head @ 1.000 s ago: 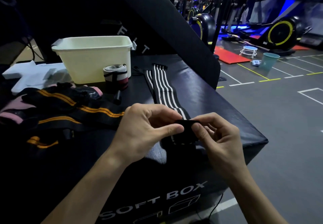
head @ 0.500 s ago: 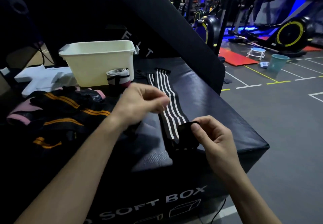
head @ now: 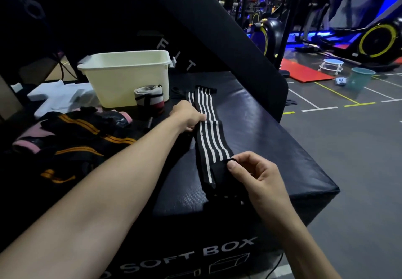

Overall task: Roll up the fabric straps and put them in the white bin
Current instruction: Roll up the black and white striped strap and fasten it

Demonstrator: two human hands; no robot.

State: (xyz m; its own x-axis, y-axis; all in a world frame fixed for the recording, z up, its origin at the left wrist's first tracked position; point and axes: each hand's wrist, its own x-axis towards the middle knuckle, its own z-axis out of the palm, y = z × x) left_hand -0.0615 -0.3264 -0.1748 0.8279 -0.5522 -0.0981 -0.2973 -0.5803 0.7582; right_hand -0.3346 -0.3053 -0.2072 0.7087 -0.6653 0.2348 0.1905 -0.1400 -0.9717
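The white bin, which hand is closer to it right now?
Left. The left hand reaches out along the striped strap, just short of the white bin. The right hand pinches the strap's near end, much farther back.

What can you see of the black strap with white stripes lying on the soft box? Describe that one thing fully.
The striped strap is a long band of what looks like woven elastic fabric, black with four white lengthwise stripes. It lies mostly flat and unrolled along the top of the soft box, its far end near the white bin. Its near end is plain black and is folded over, pinched by the right hand. The left hand holds its left edge about midway along.
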